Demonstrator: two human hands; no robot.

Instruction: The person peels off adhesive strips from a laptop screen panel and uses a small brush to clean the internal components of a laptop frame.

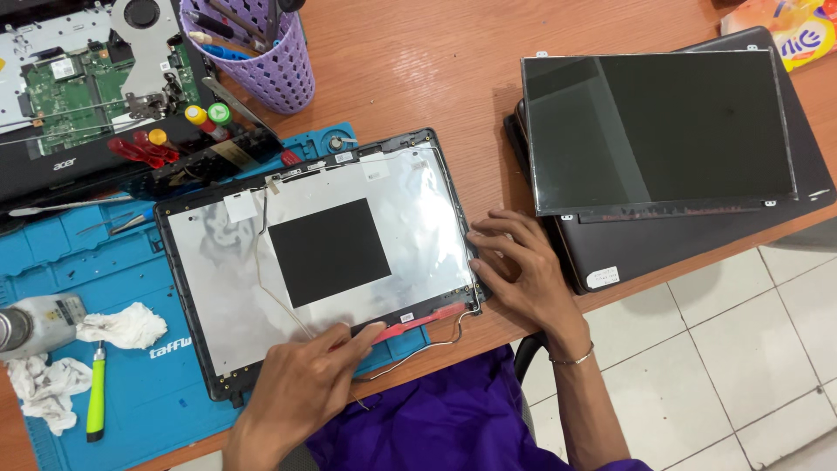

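An opened laptop lid back cover (218, 262) lies on a blue work mat (139, 392), its inside lined with silver foil and a black square patch (329, 251) in the middle. Thin cables (270, 288) run across the foil. My left hand (301, 392) rests at the cover's near edge, fingertips touching a red strip (427, 320) there. My right hand (523, 266) presses its spread fingers against the cover's right edge. Neither hand holds anything.
A bare screen panel (658, 126) lies on a dark laptop (680, 244) at the right. An open laptop base with circuit board (78, 83), a purple basket of tools (261, 57), screwdrivers (148, 148), white rags (122, 327), a green-handled tool (96, 401) sit left.
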